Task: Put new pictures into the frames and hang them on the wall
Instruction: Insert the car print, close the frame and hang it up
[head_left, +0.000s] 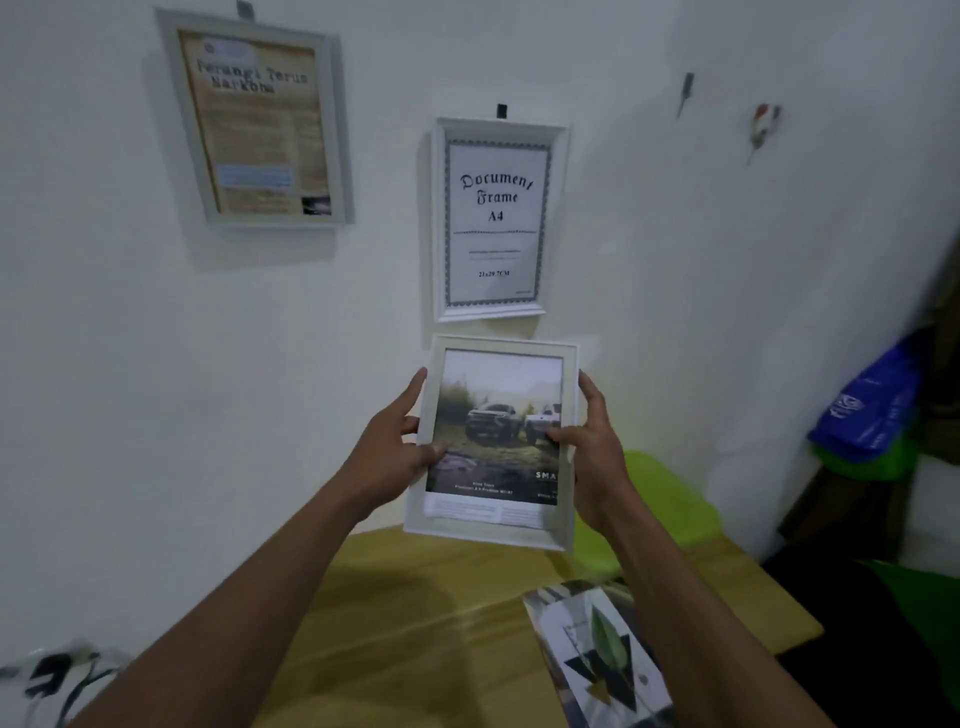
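- We hold the white frame (498, 441) above the table (415, 623), at 6 o'clock from the hung document frame (496, 218).
- Our left hand (389, 452) grips its 9 o'clock edge and our right hand (597, 452) its 3 o'clock edge.
- It seems light, stiff and probably glazed, so fragile; side edges suit.
- Long axis runs 12 to 6, and the picture faces us.

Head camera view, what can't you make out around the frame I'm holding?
Car picture frame, head view: its back and any hanger face away; small print below the picture is too small.
Poster frame: body text blurred.
Leaf print: partly under the right forearm, cut off by the bottom edge.
Bottom-left black-and-white object: blurred, cut off.
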